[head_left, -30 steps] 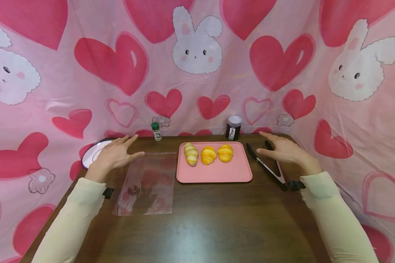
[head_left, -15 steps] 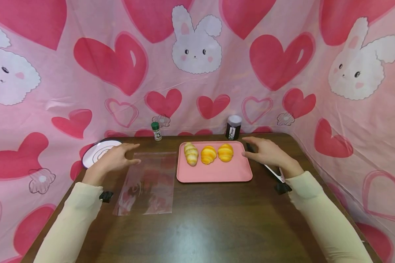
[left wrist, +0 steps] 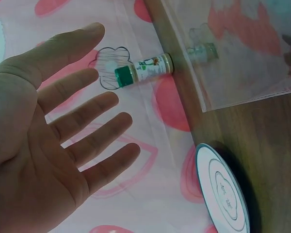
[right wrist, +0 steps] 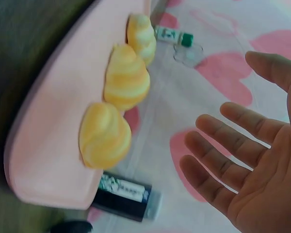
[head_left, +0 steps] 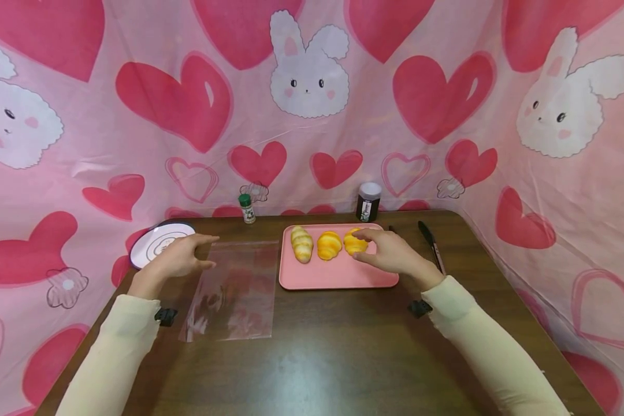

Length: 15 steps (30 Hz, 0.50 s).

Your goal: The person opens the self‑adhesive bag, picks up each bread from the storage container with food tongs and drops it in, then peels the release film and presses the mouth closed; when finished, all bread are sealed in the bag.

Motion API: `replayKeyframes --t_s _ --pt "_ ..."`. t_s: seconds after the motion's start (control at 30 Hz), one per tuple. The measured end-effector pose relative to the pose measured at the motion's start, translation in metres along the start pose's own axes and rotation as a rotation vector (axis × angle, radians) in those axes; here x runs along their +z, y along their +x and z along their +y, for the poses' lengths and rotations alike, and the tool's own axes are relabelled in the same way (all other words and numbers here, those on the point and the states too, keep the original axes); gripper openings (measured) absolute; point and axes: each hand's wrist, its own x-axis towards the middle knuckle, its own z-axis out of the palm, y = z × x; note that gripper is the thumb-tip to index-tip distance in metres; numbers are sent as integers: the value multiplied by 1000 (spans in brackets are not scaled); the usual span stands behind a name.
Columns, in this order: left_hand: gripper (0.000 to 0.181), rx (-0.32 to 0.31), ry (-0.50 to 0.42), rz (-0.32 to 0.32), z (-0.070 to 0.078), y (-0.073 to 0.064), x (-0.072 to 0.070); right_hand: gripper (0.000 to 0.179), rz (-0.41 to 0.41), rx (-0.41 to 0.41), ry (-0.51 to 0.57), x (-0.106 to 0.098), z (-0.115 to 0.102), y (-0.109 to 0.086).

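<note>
In the head view my right hand (head_left: 392,252) hovers over the right side of a pink tray (head_left: 338,280), fingers spread and holding nothing. Partly behind its fingertips lies a yellow croissant-shaped bread roll (head_left: 353,245); a second yellow roll (head_left: 329,245) and a paler, longer roll (head_left: 302,244) lie to its left on the tray. My left hand (head_left: 179,258) is held with fingers apart near the top left of a flat clear plastic bag (head_left: 239,294), between it and a white plate (head_left: 153,242). The left wrist view shows the left palm (left wrist: 43,145) bare.
A green-capped shaker bottle (head_left: 247,209) and a dark jar with a pale lid (head_left: 368,202) stand at the back edge. Black-tipped tongs (head_left: 430,240) lie right of the tray, partly hidden by the right hand. A heart-patterned cloth (head_left: 312,133) hangs behind the brown table (head_left: 312,358).
My right hand has moved left from above the tongs to above the tray's right side. The left hand has shifted slightly left and lower, uncovering more of the plate.
</note>
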Motion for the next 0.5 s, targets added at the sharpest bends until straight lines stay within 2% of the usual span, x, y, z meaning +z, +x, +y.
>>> replayKeyframes --t_s 0.17,0.3,0.5 --pt "68 35 26 10 -8 0 5 56 0 -14 22 16 -10 7" --pt "67 34 27 3 -12 0 9 55 14 -16 25 27 -18 12" --pt "63 59 16 0 -14 -2 15 53 1 -10 30 42 -30 20"
